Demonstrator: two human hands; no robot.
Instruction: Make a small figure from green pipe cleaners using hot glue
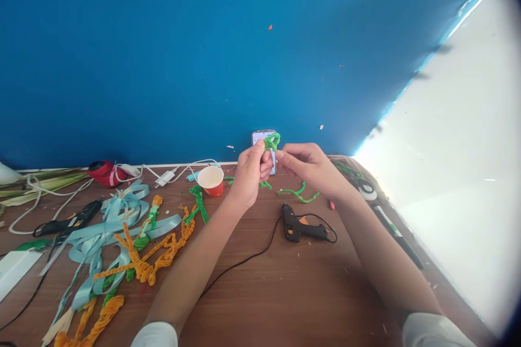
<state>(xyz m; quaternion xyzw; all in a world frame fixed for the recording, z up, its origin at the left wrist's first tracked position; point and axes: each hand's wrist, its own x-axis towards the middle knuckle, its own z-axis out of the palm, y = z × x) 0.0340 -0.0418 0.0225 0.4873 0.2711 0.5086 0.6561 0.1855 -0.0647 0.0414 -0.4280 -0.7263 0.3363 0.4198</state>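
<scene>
My left hand (250, 173) is closed, thumb and fingers pinching a green pipe cleaner (272, 142) that is bent into small loops. Beside it my right hand (311, 168) has thumb and forefinger pressed together at the lower right edge of the same piece. Behind the hands, a phone (258, 135) leans upright against the blue wall, partly covered by them. More green pipe cleaner lengths (299, 193) lie on the table under my right wrist. A black glue gun (299, 227) rests on its side below the hands.
A red and white paper cup (211, 180) stands left of my hands. Further left lie a knotted green bundle (198, 203), orange pipe cleaners (146, 268), light blue ribbon (87, 236), a second glue gun (79, 217) and white cables. A dark-handled tool (401, 238) lies along the right edge.
</scene>
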